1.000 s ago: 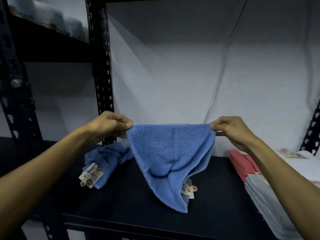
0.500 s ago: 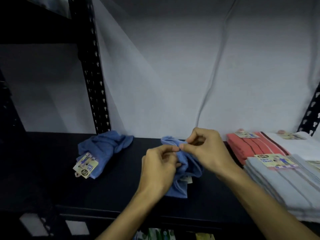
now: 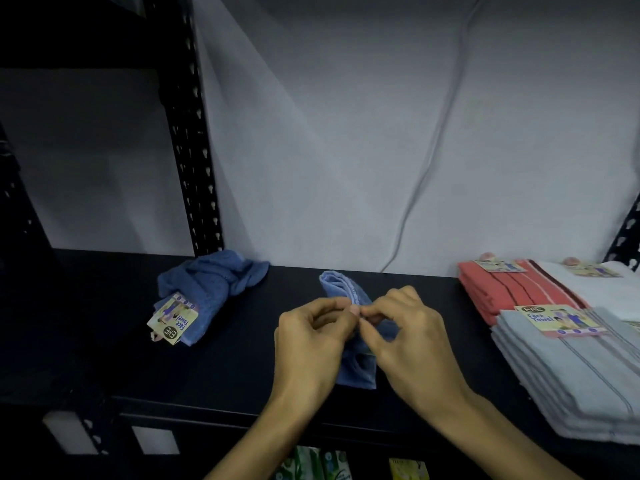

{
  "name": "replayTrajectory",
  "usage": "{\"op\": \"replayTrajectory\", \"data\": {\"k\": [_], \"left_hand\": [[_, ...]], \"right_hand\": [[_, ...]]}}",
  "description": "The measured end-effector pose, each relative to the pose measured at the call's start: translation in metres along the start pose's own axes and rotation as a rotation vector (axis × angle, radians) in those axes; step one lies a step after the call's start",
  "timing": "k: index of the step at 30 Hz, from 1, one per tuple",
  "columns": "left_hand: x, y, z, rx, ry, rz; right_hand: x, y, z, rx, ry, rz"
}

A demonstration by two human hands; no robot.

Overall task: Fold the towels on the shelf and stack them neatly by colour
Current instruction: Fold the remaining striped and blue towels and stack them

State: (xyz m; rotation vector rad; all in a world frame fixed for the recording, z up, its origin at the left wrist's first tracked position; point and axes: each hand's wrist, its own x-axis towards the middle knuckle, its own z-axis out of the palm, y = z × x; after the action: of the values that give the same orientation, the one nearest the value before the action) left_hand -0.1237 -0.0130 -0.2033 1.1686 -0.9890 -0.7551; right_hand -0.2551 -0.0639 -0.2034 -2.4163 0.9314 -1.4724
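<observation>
Both hands meet in the middle of the black shelf [image 3: 104,341], just above a blue towel [image 3: 360,368] that lies bunched and narrow on the shelf, with one end pointing to the back wall and the other end near the front edge. The left hand [image 3: 311,344] has its fingers curled, and its thumb and first finger pinch the hemmed edge of this towel. The right hand [image 3: 408,337] is close beside it, fingertip almost against fingertip, and it pinches the same edge from the other side, with the other fingers bent over the cloth. A second blue towel [image 3: 211,289] lies crumpled at the left, next to the black upright post [image 3: 194,140] of the rack, well apart from the hands; a paper label [image 3: 172,318] with the words "Face Towel" hangs at its front end. At the right side of the shelf there are folded piles: a red pile [image 3: 498,292] at the back, a white pile [image 3: 602,289] beside it further right, and a grey pile [image 3: 571,382] in front, which carries the same kind of label on top. Behind the shelf hangs a pale sheet [image 3: 346,133] with long creases. Under the shelf edge some colourful packets [image 3: 311,465] are partly visible, but I cannot tell what they are
</observation>
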Motion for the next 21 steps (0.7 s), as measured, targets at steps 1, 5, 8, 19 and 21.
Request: {"op": "replayTrajectory", "data": {"k": [1, 5, 8, 19, 21], "left_hand": [[0.001, 0.001, -0.002, -0.007, -0.003, -0.011], [0.011, 0.000, -0.019, 0.043, -0.044, -0.019], [0.014, 0.000, -0.026, 0.174, -0.096, 0.050], [0.006, 0.002, -0.036, 0.768, -0.213, 0.542], [0.009, 0.004, -0.041, 0.832, -0.220, 0.556]], "right_hand": [[-0.001, 0.000, 0.001, 0.003, -0.026, 0.000], [0.004, 0.001, -0.011, 0.213, -0.247, 0.176], [0.020, 0.004, -0.019, 0.278, -0.263, 0.206], [0.108, 0.034, -0.006, -0.429, -0.886, -0.111], [0.114, 0.035, -0.011, -0.493, -0.931, -0.147]]}}
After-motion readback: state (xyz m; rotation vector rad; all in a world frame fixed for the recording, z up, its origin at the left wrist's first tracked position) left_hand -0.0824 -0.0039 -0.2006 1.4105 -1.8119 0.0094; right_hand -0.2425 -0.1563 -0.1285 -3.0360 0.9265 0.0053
